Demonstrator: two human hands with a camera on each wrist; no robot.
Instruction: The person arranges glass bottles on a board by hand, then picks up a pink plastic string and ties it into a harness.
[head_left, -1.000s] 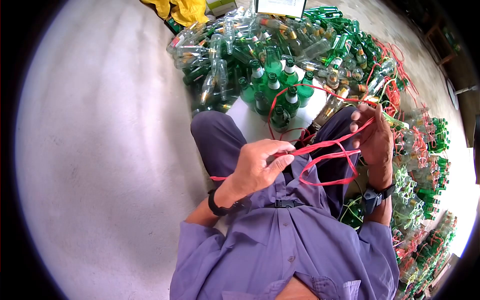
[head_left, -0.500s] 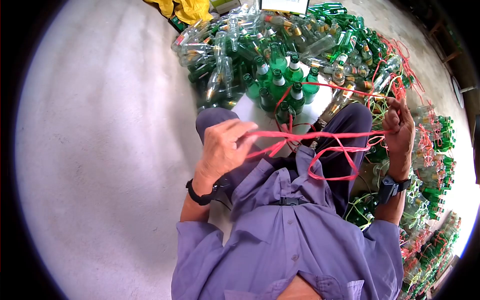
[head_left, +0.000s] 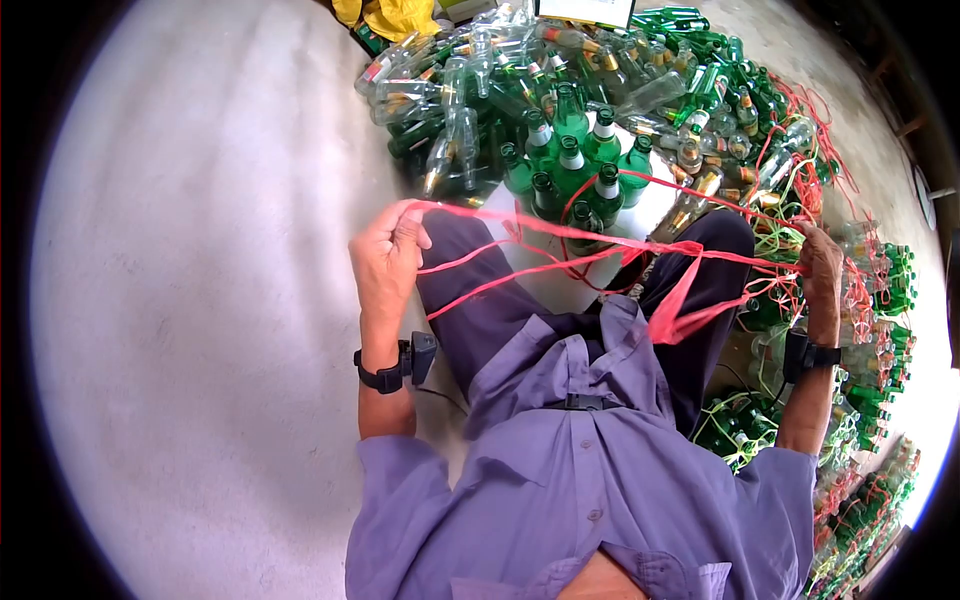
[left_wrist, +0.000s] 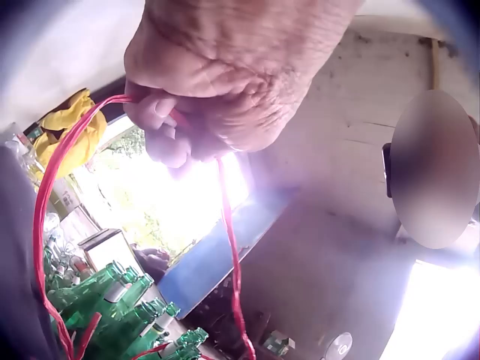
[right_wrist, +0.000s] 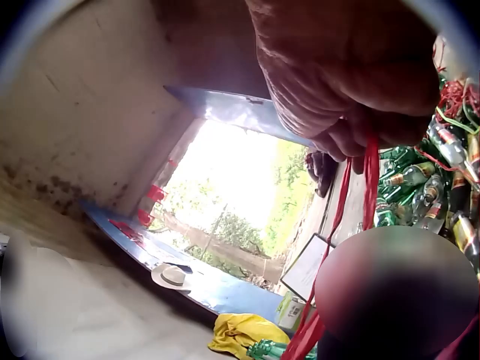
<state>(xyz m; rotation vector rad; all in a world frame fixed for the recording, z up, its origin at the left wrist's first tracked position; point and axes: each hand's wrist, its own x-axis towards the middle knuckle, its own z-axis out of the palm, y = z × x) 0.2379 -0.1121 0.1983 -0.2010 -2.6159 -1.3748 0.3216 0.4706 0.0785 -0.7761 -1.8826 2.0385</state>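
Observation:
Red plastic twine (head_left: 560, 232) stretches across above the knees in several strands, with a loose wide fold hanging near the right knee. The left hand (head_left: 385, 262) grips one end at the left. In the left wrist view the fingers of the left hand (left_wrist: 199, 101) curl round the red twine (left_wrist: 46, 202). At the right, the right hand (head_left: 820, 268) holds the other side; in the right wrist view twine (right_wrist: 370, 180) comes out of the curled fingers of the right hand (right_wrist: 352, 82). Beyond the twine, several green bottles (head_left: 571, 165) stand upright together on a white surface (head_left: 560, 290).
A large heap of loose bottles (head_left: 480, 90) lies beyond the standing ones. Bundles of bottles tied with red and green twine (head_left: 870, 310) line the right side. A yellow bag (head_left: 400, 15) lies at the far left of the heap, and pale floor (head_left: 200, 300) spans the left.
The left hand has moved left and away from the body, and the right hand a little right. The twine between them has spread wider, and its loop is now a hanging fold.

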